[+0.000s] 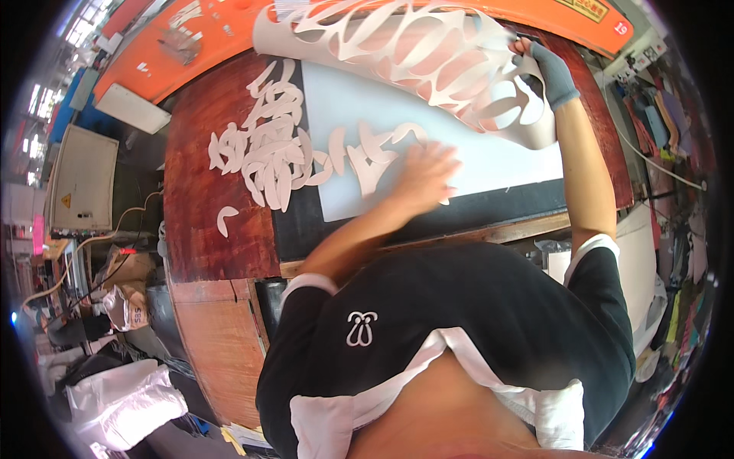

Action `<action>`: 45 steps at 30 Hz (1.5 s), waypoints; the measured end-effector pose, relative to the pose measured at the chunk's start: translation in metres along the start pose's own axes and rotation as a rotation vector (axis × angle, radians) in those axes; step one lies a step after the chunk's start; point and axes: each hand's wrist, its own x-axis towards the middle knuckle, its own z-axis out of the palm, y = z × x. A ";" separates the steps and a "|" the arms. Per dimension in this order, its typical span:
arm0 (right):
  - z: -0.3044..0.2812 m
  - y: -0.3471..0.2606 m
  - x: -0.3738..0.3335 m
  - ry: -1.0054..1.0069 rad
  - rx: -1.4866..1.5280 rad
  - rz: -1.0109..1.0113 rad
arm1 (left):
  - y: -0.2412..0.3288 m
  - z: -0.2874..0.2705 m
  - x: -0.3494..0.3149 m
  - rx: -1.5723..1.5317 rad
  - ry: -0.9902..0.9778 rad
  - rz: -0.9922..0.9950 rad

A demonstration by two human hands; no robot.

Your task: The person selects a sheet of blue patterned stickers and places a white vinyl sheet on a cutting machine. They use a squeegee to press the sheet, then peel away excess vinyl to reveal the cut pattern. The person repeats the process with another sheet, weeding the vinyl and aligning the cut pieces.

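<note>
My right hand (552, 75), in a grey fingerless glove, grips the edge of a pale sheet (428, 47) at the far right. That sheet is full of leaf-shaped holes and curls up over the back of a white board (505, 157). My bare left hand (430, 177) is flat and blurred by motion, fingers stretched out low over the board. Just left of it lie several loose curved cut pieces (368, 157). A heap of similar pale pieces (271, 145) covers the board's left edge and the red-brown tabletop (206, 203).
An orange machine beam (214, 46) runs along the back. One cut piece (226, 219) lies apart on the left tabletop. A grey cabinet (82, 180) stands at the left, with bags (126, 405) below. Fabrics (673, 122) hang at the right.
</note>
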 end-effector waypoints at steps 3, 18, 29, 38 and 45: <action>-0.002 0.004 -0.003 0.044 0.003 0.008 | 0.008 0.030 0.024 0.046 -0.258 -0.104; 0.003 0.003 -0.028 0.007 -0.021 0.038 | -0.190 -0.094 -0.081 0.623 0.113 -0.518; 0.036 0.015 -0.050 -0.176 -0.192 0.048 | -0.170 -0.108 -0.108 0.691 -0.147 -0.743; 0.054 0.033 -0.115 -0.179 -0.408 -0.025 | -0.141 -0.157 -0.239 0.827 0.349 -1.088; 0.030 -0.011 -0.128 -0.134 -0.453 -0.264 | -0.199 -0.142 -0.242 0.448 0.417 -1.189</action>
